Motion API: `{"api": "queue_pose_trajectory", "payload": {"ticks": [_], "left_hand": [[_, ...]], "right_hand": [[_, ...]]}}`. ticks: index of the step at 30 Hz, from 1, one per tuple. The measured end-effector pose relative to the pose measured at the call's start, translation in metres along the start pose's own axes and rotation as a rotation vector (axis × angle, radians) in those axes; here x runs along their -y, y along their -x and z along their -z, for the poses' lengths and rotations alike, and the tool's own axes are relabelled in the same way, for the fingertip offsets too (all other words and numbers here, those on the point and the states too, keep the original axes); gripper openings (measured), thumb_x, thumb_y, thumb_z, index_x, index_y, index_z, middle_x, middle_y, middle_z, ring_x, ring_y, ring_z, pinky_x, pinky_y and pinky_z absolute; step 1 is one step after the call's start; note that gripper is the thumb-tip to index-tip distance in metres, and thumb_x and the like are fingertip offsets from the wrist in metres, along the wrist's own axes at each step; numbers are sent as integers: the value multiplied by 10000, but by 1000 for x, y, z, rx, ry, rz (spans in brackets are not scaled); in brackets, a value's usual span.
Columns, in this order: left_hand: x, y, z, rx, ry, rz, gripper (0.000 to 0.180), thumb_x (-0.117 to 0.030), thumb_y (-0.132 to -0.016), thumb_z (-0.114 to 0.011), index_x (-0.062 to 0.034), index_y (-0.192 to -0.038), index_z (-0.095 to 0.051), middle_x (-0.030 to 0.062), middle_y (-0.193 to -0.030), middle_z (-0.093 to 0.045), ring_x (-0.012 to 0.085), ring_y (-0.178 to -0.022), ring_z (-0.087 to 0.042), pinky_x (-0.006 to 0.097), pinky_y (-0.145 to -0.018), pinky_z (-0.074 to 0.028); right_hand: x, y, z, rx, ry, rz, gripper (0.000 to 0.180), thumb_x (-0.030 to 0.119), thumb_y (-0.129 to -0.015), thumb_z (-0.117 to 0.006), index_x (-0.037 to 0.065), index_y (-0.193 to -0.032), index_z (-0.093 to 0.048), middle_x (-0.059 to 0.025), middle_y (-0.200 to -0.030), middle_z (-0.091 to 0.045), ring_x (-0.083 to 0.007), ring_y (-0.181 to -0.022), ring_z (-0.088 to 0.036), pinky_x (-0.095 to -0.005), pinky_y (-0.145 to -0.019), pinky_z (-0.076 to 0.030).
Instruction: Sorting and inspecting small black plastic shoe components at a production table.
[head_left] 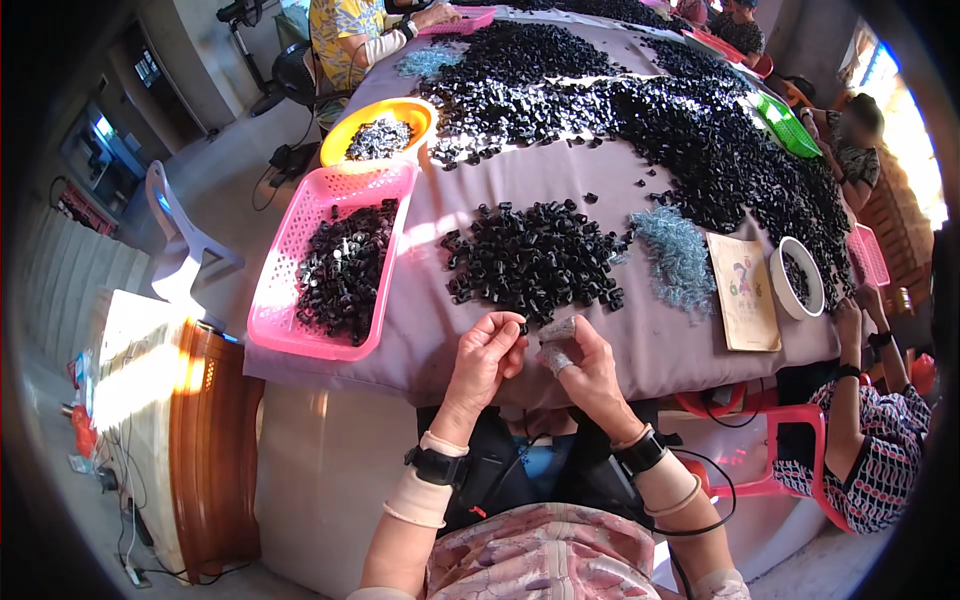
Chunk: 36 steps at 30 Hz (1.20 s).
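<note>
- Cloth-covered surface (pixel 560 180), mauve, running away from the viewer under strong sunlight; other people sit along its far and right edges
- Small black part (pixel 521 326), pinched at the near edge of the surface, just in front of the nearest heap; too small to tell its shape exactly
- Left hand (pixel 486 355): fingers curled closed, fingertips meeting on the small black part; a black band sits at the wrist
- Right hand (pixel 585 365): fingers bent inward toward the left hand, one finger wrapped in grey tape (pixel 558 345); whether it grips anything cannot be told
- Near heap of black parts (pixel 535 255), just beyond both hands; beside it on the right, a pile of pale blue springs (pixel 675 255)
- Pink basket (pixel 335 260), left of the heap, overhanging the edge and partly filled with black parts; behind it a yellow bowl (pixel 380 125) with darker pieces
- Tan booklet (pixel 745 290) and white bowl (pixel 797 275), right of the springs
- Large spread of black parts (pixel 640 100) across the far half; a green basket (pixel 785 125) lies at its right margin
</note>
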<state>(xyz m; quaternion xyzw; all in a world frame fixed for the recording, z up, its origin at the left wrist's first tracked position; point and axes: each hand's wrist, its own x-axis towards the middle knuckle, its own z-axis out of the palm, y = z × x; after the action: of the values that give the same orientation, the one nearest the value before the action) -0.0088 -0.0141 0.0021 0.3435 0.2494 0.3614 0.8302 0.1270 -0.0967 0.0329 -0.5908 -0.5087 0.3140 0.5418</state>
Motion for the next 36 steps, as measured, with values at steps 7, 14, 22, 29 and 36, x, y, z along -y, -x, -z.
{"api": "queue_pose_trajectory", "payload": {"ticks": [7, 14, 22, 29, 36], "left_hand": [[-2, 1, -7, -7, -62, 13, 136, -190, -913, -567, -75, -983, -588, 6, -681, -565, 55, -523, -459, 186, -441, -345], [0, 0, -6, -26, -73, 2, 149, -189, -921, -557, -58, -979, -598, -1, -678, -572, 41, -494, -450, 178, -417, -341], [2, 0, -9, -63, -138, -18, 161, -203, -919, -561, -65, -986, -608, -10, -678, -560, 39, -507, -455, 177, -429, -353], [3, 0, -12, -99, -178, -35, 159, -195, -923, -557, -66, -995, -614, -16, -658, -555, 30, -485, -438, 177, -418, -343], [4, 1, -14, -70, -300, -96, 156, -183, -932, -540, -74, -1009, -620, -38, -631, -526, 28, -486, -432, 177, -438, -346]], "right_hand": [[-6, 0, -13, -113, -389, -40, 316, -143, -748, -454, -7, -1024, -528, -37, -913, -605, -94, -871, -580, -234, -781, -465], [-9, -1, -20, -119, -335, -7, 273, -121, -786, -495, -1, -1028, -538, -39, -925, -612, -83, -873, -572, -221, -766, -457], [-20, 0, -22, -178, -245, -20, 285, -110, -793, -536, -2, -1056, -551, -53, -928, -627, -105, -874, -592, -243, -763, -477], [-7, 1, -16, -156, -66, 11, 305, -120, -764, -540, -1, -1044, -554, -89, -934, -621, -154, -876, -616, -266, -756, -489], [-11, 0, -14, -159, 274, 257, 351, -84, -693, -556, 7, -1032, -543, -163, -864, -556, -350, -791, -584, -366, -682, -484]]}}
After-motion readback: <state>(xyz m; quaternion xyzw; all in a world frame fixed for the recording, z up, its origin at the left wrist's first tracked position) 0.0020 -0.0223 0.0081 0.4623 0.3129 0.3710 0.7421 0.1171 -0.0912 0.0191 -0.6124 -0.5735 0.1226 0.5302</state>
